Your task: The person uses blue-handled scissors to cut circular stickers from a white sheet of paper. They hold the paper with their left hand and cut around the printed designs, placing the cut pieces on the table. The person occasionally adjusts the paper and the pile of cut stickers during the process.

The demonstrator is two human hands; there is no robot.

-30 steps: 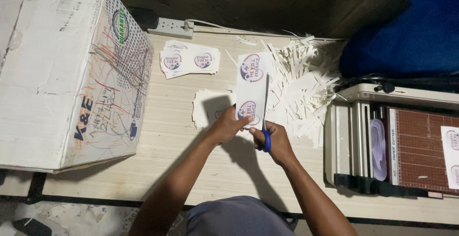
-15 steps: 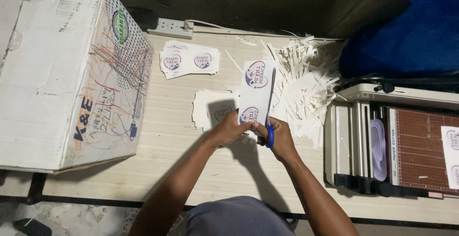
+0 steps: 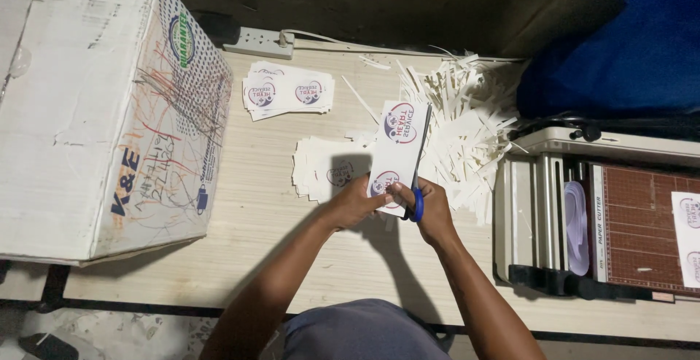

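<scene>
My left hand (image 3: 355,201) pinches the near end of a white paper strip (image 3: 397,141) printed with two round logos and holds it up over the desk. In my right hand (image 3: 432,207) are blue-handled scissors (image 3: 416,198), whose blades run up along the strip's right edge. Under the strip lies a loose stack of cut labels (image 3: 319,168). A second, neater stack of printed labels (image 3: 288,90) sits farther back. A heap of thin paper offcuts (image 3: 463,127) spreads out to the right of my hands.
A large worn cardboard box (image 3: 95,112) fills the left side of the wooden desk (image 3: 248,236). A paper cutter (image 3: 605,214) with a brown grid bed stands at the right. A white power strip (image 3: 259,39) lies at the back, blue fabric (image 3: 620,47) at the far right.
The strip has shifted slightly to the right and tilted, and the scissors have travelled farther up along its right edge. Both hands stay in about the same spot.
</scene>
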